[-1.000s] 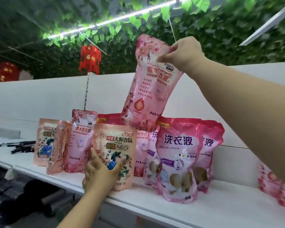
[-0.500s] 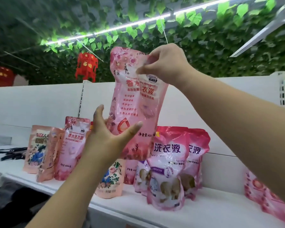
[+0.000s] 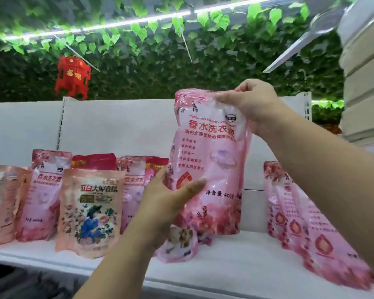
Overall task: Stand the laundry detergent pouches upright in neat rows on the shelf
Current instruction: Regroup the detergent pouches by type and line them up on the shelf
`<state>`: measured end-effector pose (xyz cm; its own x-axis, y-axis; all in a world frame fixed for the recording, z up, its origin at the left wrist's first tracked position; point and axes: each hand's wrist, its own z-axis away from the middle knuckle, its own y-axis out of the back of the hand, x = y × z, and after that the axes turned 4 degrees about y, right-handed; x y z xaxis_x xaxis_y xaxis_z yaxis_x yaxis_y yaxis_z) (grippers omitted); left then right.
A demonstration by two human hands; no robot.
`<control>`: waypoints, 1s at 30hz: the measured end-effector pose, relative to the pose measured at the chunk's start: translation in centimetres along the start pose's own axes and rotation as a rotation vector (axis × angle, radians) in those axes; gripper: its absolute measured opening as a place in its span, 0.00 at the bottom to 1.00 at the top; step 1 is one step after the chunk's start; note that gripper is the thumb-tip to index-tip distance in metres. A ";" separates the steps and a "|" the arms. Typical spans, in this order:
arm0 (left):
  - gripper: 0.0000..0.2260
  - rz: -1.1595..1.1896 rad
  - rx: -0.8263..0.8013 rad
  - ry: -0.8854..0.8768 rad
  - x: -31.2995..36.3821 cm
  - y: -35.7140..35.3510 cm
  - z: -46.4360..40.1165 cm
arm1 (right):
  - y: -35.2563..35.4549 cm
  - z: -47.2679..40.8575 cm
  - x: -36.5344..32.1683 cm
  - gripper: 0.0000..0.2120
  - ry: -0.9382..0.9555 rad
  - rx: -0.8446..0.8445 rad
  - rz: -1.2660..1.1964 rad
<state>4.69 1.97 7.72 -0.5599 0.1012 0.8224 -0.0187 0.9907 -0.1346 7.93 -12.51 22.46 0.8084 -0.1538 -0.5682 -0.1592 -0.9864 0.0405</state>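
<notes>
white shelf (image 3: 235,266) is carrying pouches standing along its back. a pink pouch (image 3: 207,169) is hanging upright above it, bottom edge near the board, between a peach pouch (image 3: 91,210) on the left and leaning pink pouches (image 3: 300,216) on the right. right hand (image 3: 253,104) is pinching its top corner; left hand (image 3: 171,199) is gripping its lower left side.

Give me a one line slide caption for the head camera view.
Both hands hold a pink detergent pouch upright above the white shelf, left hand low, right hand at top.
</notes>
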 end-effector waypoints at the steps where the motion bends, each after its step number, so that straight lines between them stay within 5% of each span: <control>1: 0.29 0.032 -0.007 -0.005 -0.9 -0.7 -0.1 | 0.7 0.1 0.3 0.17 -0.010 -0.022 0.009; 4: 0.25 0.116 0.008 0.008 -3.6 -3.1 -0.7 | 3.8 1.1 1.5 0.13 -0.181 -0.038 -0.021; 7: 0.33 0.166 0.093 0.014 -5.3 -4.6 -1.9 | 6.3 4.0 3.6 0.31 -0.518 -0.162 0.071; 11: 0.31 0.156 0.052 -0.012 -7.3 -6.3 -3.8 | 5.3 9.6 9.5 0.32 -0.814 -0.328 0.059; 16: 0.28 -0.042 -0.169 0.104 -10.1 -7.9 -6.3 | 3.8 10.4 15.8 0.12 -0.819 0.035 -0.223; 21: 0.16 -0.392 -0.133 0.079 -12.7 -9.1 -9.7 | 2.4 9.3 21.8 0.23 -0.785 0.148 -0.075; 30: 0.23 -0.469 -0.032 0.228 -16.0 -11.6 -14.1 | 2.4 5.8 25.9 0.23 -0.716 0.311 0.120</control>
<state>25.49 -9.89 3.91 -0.3023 -0.3402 0.8905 -0.1970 0.9363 0.2908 25.15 -18.53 3.05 0.2313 -0.0790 -0.9697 -0.4589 -0.8877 -0.0371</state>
